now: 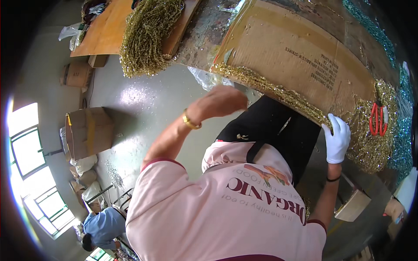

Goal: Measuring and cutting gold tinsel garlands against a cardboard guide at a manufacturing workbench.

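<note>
A gold tinsel garland (pixel 272 89) runs along the near edge of a flat cardboard sheet (pixel 287 48) on the table. My right hand (pixel 338 138), in a white glove, is closed on the garland's right end with thumb and fingers. My left hand (pixel 221 103), bare and slightly blurred, is curled in front of the garland's left part, apart from it. Whatever its fingers may hold is hidden. Beside my right hand, a heap of gold tinsel (pixel 370 148) hangs over the table edge. Red-handled scissors (pixel 378 119) rest on that heap.
Another gold tinsel bundle (pixel 150 37) hangs from an orange-brown board (pixel 104 32) at the far left. Teal tinsel (pixel 402 126) lines the right side. Cardboard boxes (pixel 89 132) stand on the floor. A person in blue (pixel 104 228) is at the lower left.
</note>
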The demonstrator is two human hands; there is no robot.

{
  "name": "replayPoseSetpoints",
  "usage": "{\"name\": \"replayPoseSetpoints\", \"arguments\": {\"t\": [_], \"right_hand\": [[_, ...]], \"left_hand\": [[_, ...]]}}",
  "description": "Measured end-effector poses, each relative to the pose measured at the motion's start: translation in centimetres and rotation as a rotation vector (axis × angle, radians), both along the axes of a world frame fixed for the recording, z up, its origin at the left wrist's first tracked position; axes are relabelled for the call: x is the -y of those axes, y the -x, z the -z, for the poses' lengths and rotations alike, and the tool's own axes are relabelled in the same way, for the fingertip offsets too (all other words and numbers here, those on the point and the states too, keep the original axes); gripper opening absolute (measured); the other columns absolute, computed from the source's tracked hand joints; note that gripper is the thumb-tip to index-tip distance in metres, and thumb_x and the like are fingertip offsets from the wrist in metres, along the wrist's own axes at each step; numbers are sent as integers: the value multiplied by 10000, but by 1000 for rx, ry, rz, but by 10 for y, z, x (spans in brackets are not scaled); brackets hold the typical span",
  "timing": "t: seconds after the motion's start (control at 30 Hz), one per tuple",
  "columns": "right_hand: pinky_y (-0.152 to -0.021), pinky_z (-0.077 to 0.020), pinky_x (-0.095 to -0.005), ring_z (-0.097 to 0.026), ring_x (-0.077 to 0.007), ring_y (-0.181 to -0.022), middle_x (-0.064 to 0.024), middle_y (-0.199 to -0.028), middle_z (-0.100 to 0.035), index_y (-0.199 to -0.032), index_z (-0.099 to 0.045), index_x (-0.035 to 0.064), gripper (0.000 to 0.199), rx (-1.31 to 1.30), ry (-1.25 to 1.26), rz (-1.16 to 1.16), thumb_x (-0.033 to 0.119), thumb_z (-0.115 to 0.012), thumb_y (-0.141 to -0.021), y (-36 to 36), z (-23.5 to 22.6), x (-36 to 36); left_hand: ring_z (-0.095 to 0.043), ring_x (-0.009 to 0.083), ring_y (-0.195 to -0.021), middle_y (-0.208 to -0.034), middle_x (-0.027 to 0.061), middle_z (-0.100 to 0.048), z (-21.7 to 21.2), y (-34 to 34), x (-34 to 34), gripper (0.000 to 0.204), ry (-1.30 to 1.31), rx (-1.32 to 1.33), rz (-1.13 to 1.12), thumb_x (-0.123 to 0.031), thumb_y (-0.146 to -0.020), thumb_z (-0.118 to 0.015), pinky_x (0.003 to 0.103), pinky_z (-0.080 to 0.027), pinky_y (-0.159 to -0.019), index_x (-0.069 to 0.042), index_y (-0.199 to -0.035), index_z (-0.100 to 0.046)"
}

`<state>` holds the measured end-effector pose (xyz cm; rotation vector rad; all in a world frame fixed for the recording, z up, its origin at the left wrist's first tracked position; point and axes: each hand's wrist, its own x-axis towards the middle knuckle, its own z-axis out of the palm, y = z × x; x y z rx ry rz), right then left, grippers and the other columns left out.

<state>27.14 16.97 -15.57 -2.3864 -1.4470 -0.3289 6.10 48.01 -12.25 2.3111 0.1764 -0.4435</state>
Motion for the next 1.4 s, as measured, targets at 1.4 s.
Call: {"name": "replayPoseSetpoints", "arguments": {"t": [1.4], "right_hand": [[-688, -491, -367, -604, -310, -830, -129, -921, -623, -1076, -574, 92, 318, -715, -19, -402, 237, -622, -796, 86, 4, -242]], "left_hand": [[-579, 208, -744, -807, 31, -616, 17, 23, -61, 179, -592, 851, -296, -3, -708, -665, 309, -454, -672, -91, -864, -655]]}}
